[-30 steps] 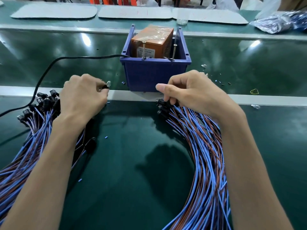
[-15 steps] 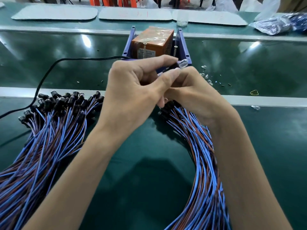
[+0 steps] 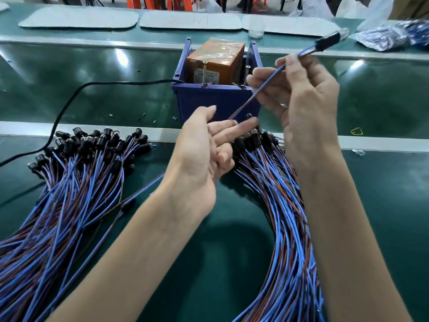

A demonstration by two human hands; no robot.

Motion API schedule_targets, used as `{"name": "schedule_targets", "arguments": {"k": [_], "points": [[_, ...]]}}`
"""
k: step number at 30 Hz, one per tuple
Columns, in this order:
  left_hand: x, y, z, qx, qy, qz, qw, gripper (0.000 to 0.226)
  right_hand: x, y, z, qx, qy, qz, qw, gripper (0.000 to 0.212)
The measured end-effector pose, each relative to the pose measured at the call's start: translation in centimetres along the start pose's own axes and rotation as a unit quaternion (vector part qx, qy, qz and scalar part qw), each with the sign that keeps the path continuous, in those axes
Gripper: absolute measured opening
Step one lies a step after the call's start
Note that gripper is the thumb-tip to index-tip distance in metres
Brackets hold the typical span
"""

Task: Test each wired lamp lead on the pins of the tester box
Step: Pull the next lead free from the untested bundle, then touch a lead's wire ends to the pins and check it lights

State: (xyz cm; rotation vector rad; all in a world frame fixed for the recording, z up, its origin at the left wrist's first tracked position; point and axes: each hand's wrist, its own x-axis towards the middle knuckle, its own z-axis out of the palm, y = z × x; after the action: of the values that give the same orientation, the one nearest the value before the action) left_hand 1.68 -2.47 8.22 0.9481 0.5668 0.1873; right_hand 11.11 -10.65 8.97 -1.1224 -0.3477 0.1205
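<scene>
Bright, even overhead lighting; wide-angle view.
White glare patches lie toward the glossy counter's (image 3: 383,182) far edge, a soft shadow toward its near edge; the raised lamp lead (image 3: 260,90) is motion-blurred.

Electronics assembly workshop: production-line test station.
The long table (image 3: 383,194) has a green mat surface divided by metal rails (image 3: 383,144). Bulk bundles of identical lamp leads (image 3: 69,194) lie on it, near a tester box (image 3: 216,63) seated in a blue parts bin (image 3: 216,101) and fed by a black cable (image 3: 69,105). The far side holds grey work mats (image 3: 79,19), bagged parts (image 3: 390,38) and orange stools (image 3: 148,1).
</scene>
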Motion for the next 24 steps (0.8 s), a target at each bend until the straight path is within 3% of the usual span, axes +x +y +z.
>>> {"name": "schedule_targets", "arguments": {"k": [5, 10, 17, 24], "points": [[0.6, 0.2, -0.4, -0.078, 0.071, 0.031, 0.994, 0.017, 0.4, -0.9, -0.7, 0.005, 0.055, -0.018, 0.998, 0.022], [0.9, 0.4, -0.8, -0.071, 0.099, 0.076, 0.990, 0.016, 1.2, -1.5, -2.0, 0.051, 0.086, -0.009, 0.995, 0.027], [1.2, 0.5, -0.9, 0.031, 0.118, 0.203, 0.971, 0.011, 1.2, -1.3, -2.6, -0.010, 0.020, 0.014, 1.000, 0.026], [1.7, 0.3, -1.5, 0.137, 0.078, 0.227, 0.961, 0.006, 0.7, -0.8, -2.4, -0.071, -0.028, 0.040, 0.996, 0.024]]}}
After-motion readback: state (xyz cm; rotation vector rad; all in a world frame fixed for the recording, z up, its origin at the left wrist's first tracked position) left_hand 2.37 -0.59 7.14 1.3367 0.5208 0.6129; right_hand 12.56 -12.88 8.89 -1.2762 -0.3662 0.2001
